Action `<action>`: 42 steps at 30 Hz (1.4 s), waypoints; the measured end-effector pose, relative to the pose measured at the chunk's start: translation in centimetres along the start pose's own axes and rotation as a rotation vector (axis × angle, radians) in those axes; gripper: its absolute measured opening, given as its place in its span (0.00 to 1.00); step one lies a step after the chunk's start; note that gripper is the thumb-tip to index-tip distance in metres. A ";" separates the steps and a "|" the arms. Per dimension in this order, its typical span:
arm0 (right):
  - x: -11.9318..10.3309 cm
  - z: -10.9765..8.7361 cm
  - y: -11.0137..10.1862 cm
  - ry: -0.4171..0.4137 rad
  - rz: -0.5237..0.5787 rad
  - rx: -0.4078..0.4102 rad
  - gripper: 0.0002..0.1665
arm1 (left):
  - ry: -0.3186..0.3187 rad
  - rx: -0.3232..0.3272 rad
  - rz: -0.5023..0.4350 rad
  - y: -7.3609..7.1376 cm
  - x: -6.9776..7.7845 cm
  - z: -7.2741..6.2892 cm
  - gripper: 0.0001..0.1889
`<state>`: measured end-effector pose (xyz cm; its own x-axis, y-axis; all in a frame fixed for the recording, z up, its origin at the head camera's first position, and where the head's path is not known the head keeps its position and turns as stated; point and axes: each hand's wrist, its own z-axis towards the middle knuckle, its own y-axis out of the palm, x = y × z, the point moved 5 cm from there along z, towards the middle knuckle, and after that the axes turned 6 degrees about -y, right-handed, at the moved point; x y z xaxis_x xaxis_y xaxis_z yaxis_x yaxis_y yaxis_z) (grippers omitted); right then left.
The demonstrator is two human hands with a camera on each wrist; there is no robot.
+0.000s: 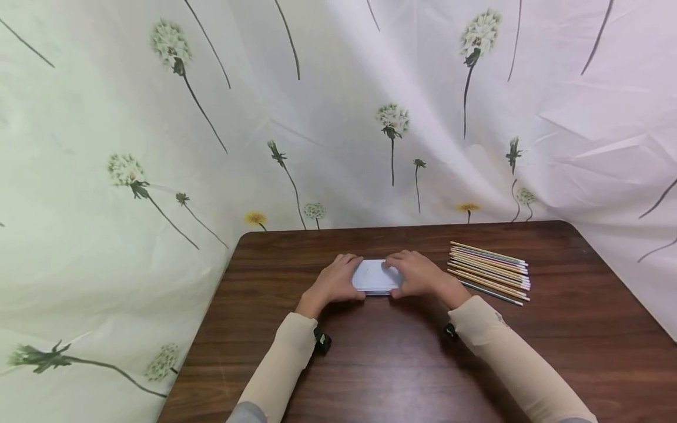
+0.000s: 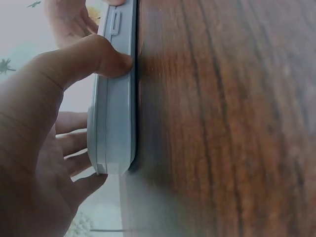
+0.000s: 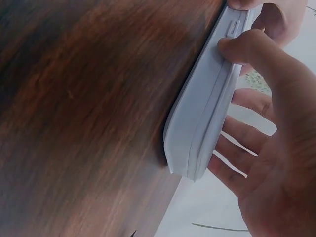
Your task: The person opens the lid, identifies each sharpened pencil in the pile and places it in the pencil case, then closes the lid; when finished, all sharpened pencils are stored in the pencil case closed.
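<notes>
A pale grey-blue flat plastic case point(image 1: 374, 277) with its lid down lies on the wooden table. My left hand point(image 1: 335, 282) grips its left end, thumb on the near side wall and fingers round the far side. The right hand point(image 1: 418, 276) holds the other end in the same way. In the left wrist view the case point(image 2: 116, 113) shows a seam and a small latch point(image 2: 115, 22) between the two thumbs. The right wrist view shows the same front wall of the case point(image 3: 197, 108), standing low against the tabletop. Its inside is hidden.
Several pencils point(image 1: 488, 271), mostly yellowish with a few darker ones, lie side by side to the right of the right hand. The dark brown table point(image 1: 381, 364) has rounded far corners. Behind it hangs a white dandelion-print cloth point(image 1: 338, 147).
</notes>
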<state>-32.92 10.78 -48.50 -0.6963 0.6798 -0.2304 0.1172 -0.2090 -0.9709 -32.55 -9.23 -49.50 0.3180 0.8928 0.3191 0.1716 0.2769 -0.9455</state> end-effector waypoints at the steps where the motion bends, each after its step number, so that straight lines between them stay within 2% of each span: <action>1: 0.0 0.0 0.0 -0.007 -0.001 0.000 0.38 | -0.001 0.002 -0.007 0.1 0.0 0.0 0.50; 5: -0.1 0.1 0.1 -0.035 -0.003 0.003 0.38 | -0.007 0.010 -0.006 0.5 -0.1 -0.1 0.50; 15: -0.1 0.5 -0.8 -0.072 -0.030 0.038 0.36 | -0.014 0.001 -0.036 -0.1 -0.3 0.4 0.49; 23: 0.1 0.7 -0.9 -0.063 -0.025 0.028 0.35 | -0.011 0.003 -0.043 -0.1 -0.4 0.5 0.50; 32: 0.0 0.2 -1.4 -0.050 0.045 0.026 0.33 | 0.005 -0.012 -0.049 0.0 -0.4 0.2 0.51; 36: 0.2 0.2 -1.5 -0.047 0.081 0.009 0.33 | 0.003 -0.024 -0.099 0.0 -0.6 -0.2 0.52; 42: 0.7 0.1 -2.0 -0.062 0.137 -0.026 0.33 | -0.021 -0.018 -0.304 -0.2 -2.0 -1.2 0.56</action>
<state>-33.77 11.60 -46.70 -0.7146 0.6016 -0.3569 0.2315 -0.2781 -0.9322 -32.14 -11.45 -49.85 0.2303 0.7770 0.5859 0.2730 0.5263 -0.8053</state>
